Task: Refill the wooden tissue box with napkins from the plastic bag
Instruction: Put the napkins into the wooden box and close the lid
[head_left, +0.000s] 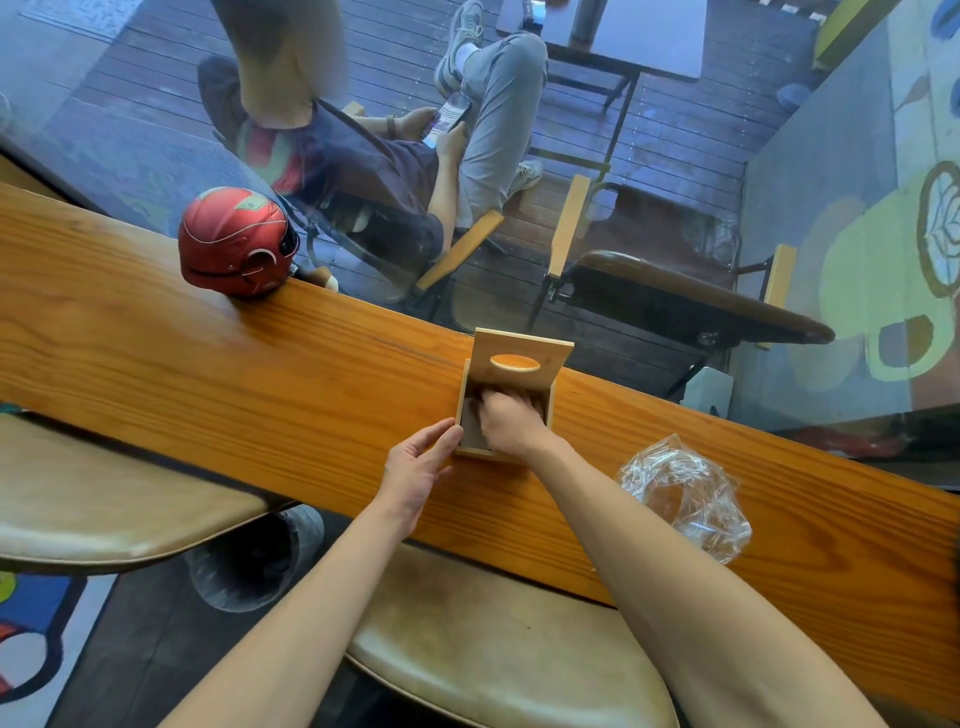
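The wooden tissue box (551, 404) stands on the long wooden counter (260, 364), its lid (519, 345) with an oval slot tipped up at the far side. My right hand (511, 423) reaches down into the open box, fingers curled over brownish napkins (471, 427) inside; whether it grips them is unclear. My left hand (421, 470) rests against the box's near left corner, thumb and fingers on the wood. The clear plastic bag (685, 496) lies crumpled on the counter to the right, apart from both hands.
A red helmet (236, 241) sits on the counter's far edge at the left. Padded stools (509, 654) stand below the near edge. Behind the glass beyond the counter, a person sits on a chair (462, 249) with a phone.
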